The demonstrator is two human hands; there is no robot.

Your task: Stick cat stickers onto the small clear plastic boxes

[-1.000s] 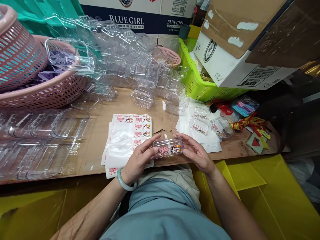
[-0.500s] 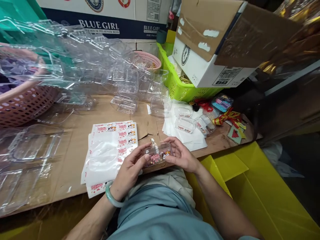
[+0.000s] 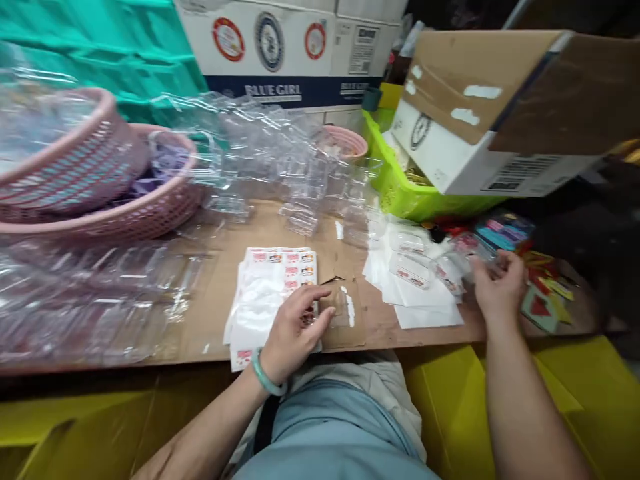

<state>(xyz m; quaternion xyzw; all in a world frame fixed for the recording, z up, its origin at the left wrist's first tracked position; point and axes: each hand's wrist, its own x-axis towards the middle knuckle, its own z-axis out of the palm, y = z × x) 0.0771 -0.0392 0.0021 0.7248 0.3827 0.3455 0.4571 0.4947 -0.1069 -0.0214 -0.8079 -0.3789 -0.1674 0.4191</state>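
My right hand [image 3: 500,288] reaches over the right part of the table, its fingers closed on the end of a small clear plastic box [image 3: 469,247], somewhat blurred. Pink print shows on that box. Close beside it, several stickered clear boxes [image 3: 411,270] lie on white paper sheets [image 3: 420,303]. My left hand [image 3: 297,323], with a green bangle on its wrist, hovers at the right edge of a stack of sticker sheets [image 3: 255,303] with pink lettering and cartoon cats. Its thumb and fingers are apart, with nothing visible between them.
Clear plastic boxes [image 3: 270,143] are heaped at the back, more in rows [image 3: 100,300] at left. Pink baskets [image 3: 165,207] stand back left. A green basket [image 3: 415,203] holds a tilted carton [image 3: 450,147]. Yellow boxes [image 3: 450,393] sit below the table edge.
The stickered box has left the space between both hands; my right hand has carried it rightward. My left hand has let go and stays by the sticker sheets. The view has turned left.
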